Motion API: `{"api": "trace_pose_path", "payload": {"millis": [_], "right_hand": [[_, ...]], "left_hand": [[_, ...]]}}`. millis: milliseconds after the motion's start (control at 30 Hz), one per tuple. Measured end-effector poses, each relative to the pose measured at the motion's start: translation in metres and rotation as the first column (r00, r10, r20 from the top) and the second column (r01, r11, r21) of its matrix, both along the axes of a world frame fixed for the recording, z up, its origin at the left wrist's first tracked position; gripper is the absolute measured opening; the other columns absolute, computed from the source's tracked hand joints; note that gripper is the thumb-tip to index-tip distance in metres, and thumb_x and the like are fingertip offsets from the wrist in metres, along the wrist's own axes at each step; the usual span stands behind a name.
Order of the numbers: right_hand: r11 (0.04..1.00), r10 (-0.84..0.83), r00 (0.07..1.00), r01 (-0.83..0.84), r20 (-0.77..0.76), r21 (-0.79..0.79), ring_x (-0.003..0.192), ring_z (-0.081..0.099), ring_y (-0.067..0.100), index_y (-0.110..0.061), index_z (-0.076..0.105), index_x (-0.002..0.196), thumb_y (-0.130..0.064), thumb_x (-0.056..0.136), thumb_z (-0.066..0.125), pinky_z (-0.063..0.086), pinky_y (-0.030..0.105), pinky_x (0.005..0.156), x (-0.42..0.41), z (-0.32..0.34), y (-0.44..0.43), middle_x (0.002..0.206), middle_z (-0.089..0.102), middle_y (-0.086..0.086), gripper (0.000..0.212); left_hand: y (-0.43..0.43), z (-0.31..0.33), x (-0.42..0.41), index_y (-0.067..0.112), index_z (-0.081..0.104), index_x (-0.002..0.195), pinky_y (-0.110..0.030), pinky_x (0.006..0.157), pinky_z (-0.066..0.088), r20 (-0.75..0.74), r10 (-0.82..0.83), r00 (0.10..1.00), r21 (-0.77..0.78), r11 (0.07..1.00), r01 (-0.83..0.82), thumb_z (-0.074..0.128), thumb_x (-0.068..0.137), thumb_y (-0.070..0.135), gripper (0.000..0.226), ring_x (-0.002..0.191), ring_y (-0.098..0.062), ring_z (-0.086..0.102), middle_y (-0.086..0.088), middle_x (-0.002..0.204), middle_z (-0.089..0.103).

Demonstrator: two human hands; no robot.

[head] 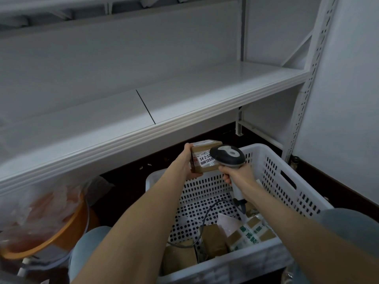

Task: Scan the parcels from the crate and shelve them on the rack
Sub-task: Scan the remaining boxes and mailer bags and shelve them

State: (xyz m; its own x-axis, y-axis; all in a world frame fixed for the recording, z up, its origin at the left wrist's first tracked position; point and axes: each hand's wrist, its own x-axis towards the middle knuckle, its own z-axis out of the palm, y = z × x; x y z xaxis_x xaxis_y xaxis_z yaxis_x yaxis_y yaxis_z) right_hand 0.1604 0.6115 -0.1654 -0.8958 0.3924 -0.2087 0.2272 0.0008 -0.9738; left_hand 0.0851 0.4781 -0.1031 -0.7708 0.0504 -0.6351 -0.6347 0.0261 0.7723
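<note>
In the near end of the white perforated crate (235, 265) lie loose parcels (214, 240), brown cardboard, some banded in white tape with green print; the crate's rim cuts off the nearest. Above the crate's far wall the left hand (187, 162) grips a small box (200, 152), brown, its white label reading "54-2-32" before the scanner (228, 154) hides the rest. The right hand (235, 174) is wrapped round the scanner's handle, cable trailing into the crate. Left of the crate, an orange basin (61, 238) sits blurred under plastic. Beyond the crate stands the white rack (184, 99).
</note>
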Motion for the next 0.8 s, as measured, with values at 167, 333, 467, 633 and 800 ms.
{"api": "trace_pose_path", "payload": {"millis": [167, 333, 467, 633, 800], "right_hand": [[1.000, 0.006, 1.000, -0.006, -0.019, -0.021, 0.057, 0.058, 0.015, -0.005, 0.066, 0.082, -0.007, 0.084, 0.071, 0.049, 0.024, 0.060, 0.003, -0.003, -0.002, 0.063, 0.064, 0.007, 0.006], [0.999, 0.036, 0.999, -0.037, -0.036, -0.035, 0.059, 0.062, 0.017, -0.003, 0.067, 0.080, -0.004, 0.083, 0.070, 0.053, 0.026, 0.063, 0.004, 0.003, -0.003, 0.067, 0.067, 0.011, 0.005], [0.997, 0.067, 0.997, -0.068, -0.037, -0.046, 0.060, 0.065, 0.016, -0.003, 0.067, 0.080, 0.000, 0.084, 0.067, 0.055, 0.025, 0.063, 0.005, 0.007, -0.004, 0.074, 0.070, 0.016, 0.005], [0.999, 0.029, 0.999, -0.030, -0.036, -0.038, 0.058, 0.063, 0.016, -0.004, 0.065, 0.079, -0.003, 0.086, 0.068, 0.055, 0.030, 0.067, 0.004, 0.009, -0.004, 0.069, 0.068, 0.013, 0.007], [0.999, 0.054, 0.998, -0.054, -0.038, 0.002, 0.060, 0.065, 0.019, -0.003, 0.067, 0.079, -0.002, 0.085, 0.068, 0.057, 0.030, 0.066, 0.010, 0.007, -0.005, 0.070, 0.069, 0.016, 0.006]], "left_hand": [[0.001, 0.002, 0.000, 0.008, 0.056, 0.086, -0.044, 0.100, 0.047, -0.002, -0.014, 1.000, -0.022, 1.000, 0.013, 0.055, 0.089, 0.049, 0.041, 0.089, -0.029, 0.063, -0.013, 0.085, 0.065], [0.003, 0.004, 0.001, 0.006, 0.054, 0.085, -0.043, 0.099, 0.049, 0.007, 0.000, 1.000, -0.021, 1.000, 0.000, 0.056, 0.089, 0.049, 0.043, 0.084, -0.028, 0.062, -0.015, 0.083, 0.063], [0.005, 0.006, 0.002, 0.005, 0.053, 0.082, -0.041, 0.098, 0.049, 0.012, 0.002, 1.000, 0.011, 1.000, -0.002, 0.057, 0.090, 0.047, 0.043, 0.077, -0.027, 0.061, -0.014, 0.080, 0.062], [0.008, 0.013, 0.008, 0.007, 0.050, 0.075, -0.037, 0.084, 0.051, -0.001, -0.010, 1.000, 0.030, 1.000, 0.010, 0.055, 0.093, 0.043, 0.041, 0.067, -0.023, 0.055, -0.011, 0.068, 0.060], [0.005, 0.019, 0.011, 0.006, 0.049, 0.075, -0.036, 0.082, 0.050, -0.017, 0.000, 1.000, 0.053, 0.999, 0.001, 0.053, 0.095, 0.042, 0.041, 0.067, -0.023, 0.054, -0.011, 0.068, 0.059]]}}
